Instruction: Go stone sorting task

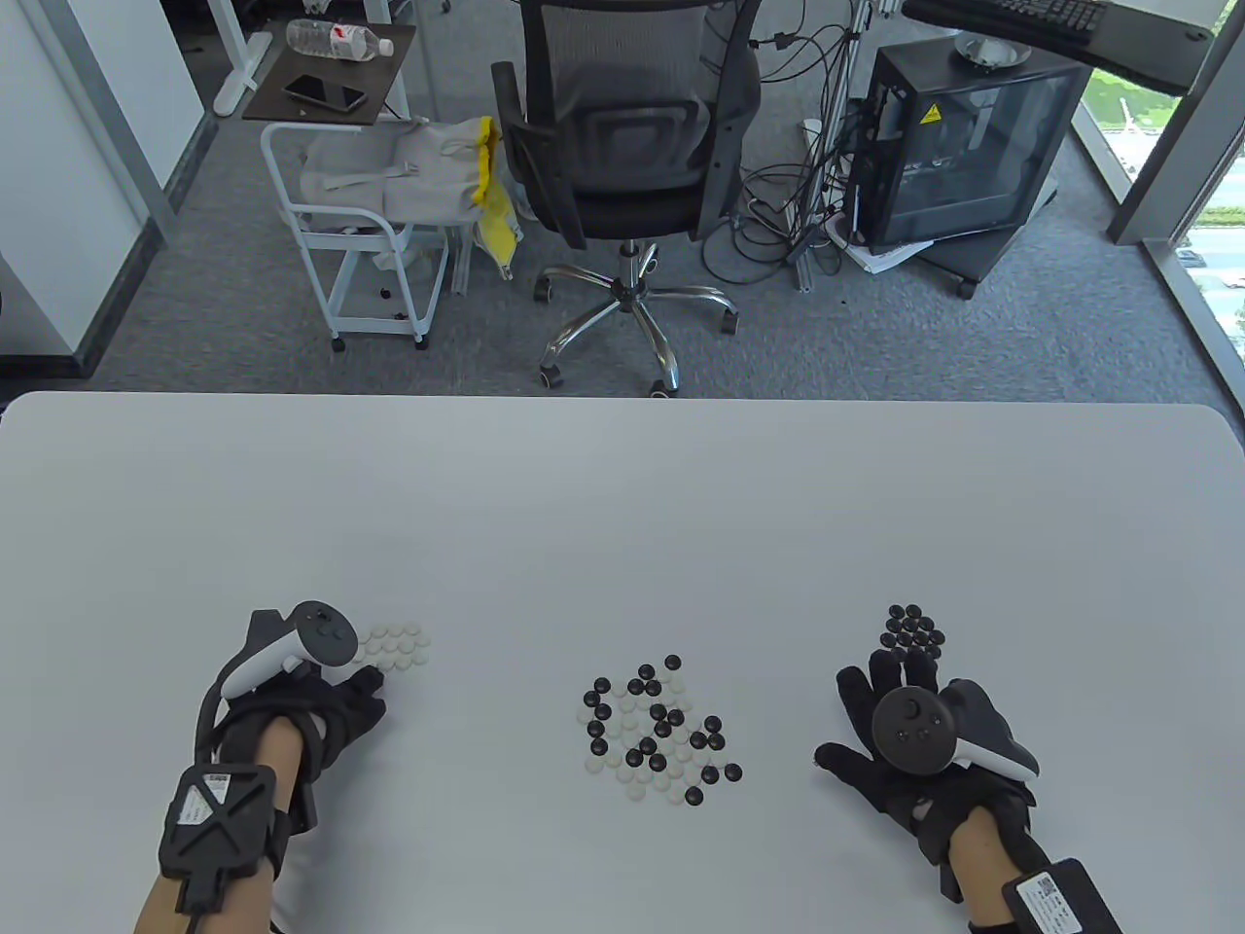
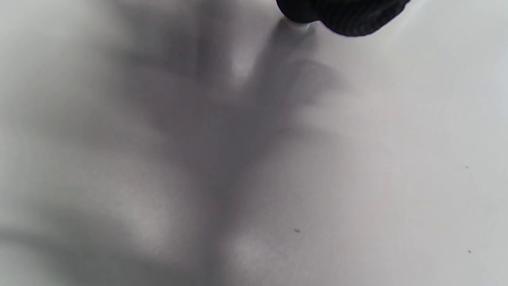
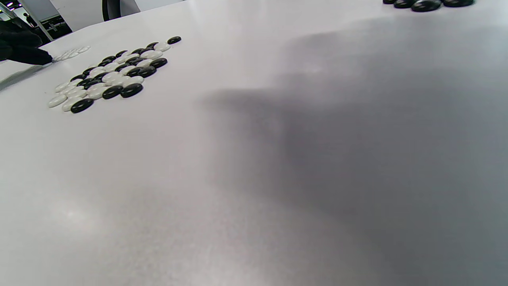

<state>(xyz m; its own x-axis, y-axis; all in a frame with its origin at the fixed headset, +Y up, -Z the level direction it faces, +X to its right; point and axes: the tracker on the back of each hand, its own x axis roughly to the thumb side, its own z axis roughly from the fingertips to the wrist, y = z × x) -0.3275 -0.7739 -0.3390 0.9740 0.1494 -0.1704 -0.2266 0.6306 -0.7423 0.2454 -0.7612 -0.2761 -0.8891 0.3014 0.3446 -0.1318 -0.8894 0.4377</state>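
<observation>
Nearest to the camera, both of my gloved hands rest low on the white surface. My left hand sits just beside the sorted white stones; its fingers curl down, and in the left wrist view a pale stone shows pinched under a fingertip, touching the surface. So that grip is pressed on one white stone, at the near edge of the white group. My right hand lies spread, fingers straight and fanned, holding nothing, its fingertips just short of the sorted black stones.

Between my hands lies the mixed pile, black and white stones scattered close together, some touching, none stacked as far as I can tell.

I judge these stones to be small, hard, smooth lens shapes: light, stiff, glossy, likely to slide or skitter if nudged sideways. Thick gloves will dull my feel. Best hold, I think, is a pinch across the thin rim with thumb and forefinger, or pressing on the top and dragging one clear of its neighbours before lifting. Loose stones at the pile's edge look easiest.
</observation>
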